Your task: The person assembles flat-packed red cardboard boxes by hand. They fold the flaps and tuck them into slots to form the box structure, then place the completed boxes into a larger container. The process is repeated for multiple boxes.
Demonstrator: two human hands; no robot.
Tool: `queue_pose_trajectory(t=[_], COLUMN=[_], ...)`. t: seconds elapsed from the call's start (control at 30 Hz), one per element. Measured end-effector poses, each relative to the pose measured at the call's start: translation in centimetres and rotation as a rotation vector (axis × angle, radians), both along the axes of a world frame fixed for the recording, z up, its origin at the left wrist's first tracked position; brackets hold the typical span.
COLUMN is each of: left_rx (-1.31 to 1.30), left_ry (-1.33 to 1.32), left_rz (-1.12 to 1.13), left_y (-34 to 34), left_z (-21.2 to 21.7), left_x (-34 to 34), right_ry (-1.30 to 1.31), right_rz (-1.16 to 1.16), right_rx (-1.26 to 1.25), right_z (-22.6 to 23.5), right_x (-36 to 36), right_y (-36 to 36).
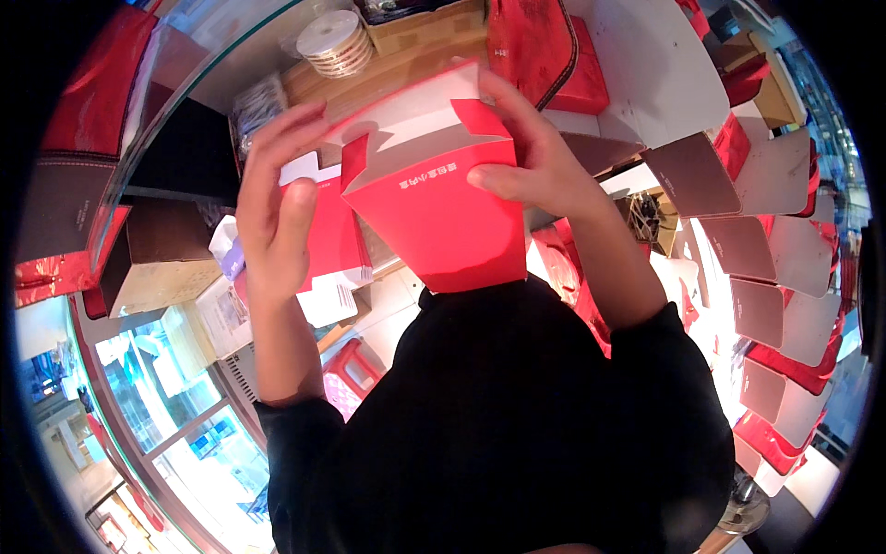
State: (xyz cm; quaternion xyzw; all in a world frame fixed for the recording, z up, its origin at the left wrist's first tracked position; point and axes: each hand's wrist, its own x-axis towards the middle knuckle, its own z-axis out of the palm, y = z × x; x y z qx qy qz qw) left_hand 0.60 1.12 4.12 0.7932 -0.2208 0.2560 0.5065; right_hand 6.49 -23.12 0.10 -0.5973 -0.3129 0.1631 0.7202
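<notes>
A red cardboard box (443, 222) with a white inside stands in front of my chest, its top open. The back flap is raised and two small red side tabs stick up at its mouth. My right hand (535, 162) grips the box's right side, thumb on the front panel and fingers behind. On the other side, my left hand (281, 198) is open, its fingers stretched out beside the box's left edge; whether the fingertips touch the flap I cannot tell. Behind the left hand lie flat red-and-white card pieces (330, 231), partly hidden by the box.
A stack of white ribbon-like spools (333, 44) sits on the wooden surface beyond the box. Red-and-brown gift bags or boxes (694, 175) stand in a row along the right. At the left are a brown carton (164, 249) and a glass edge (198, 78).
</notes>
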Motion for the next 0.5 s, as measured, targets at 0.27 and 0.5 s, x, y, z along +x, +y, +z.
queue_pose_trajectory(t=[0.27, 0.5], left_rx=[-0.12, -0.141], left_ry=[0.616, 0.611], left_rz=[-0.282, -0.244], left_y=[1.0, 0.9], left_z=[0.7, 0.0], left_x=[0.4, 0.2], right_ry=[-0.087, -0.052], right_rz=[0.067, -0.043], right_rx=[-0.096, -0.044], right_z=[0.7, 0.1], right_x=[-0.6, -1.2], right_y=[0.5, 0.4])
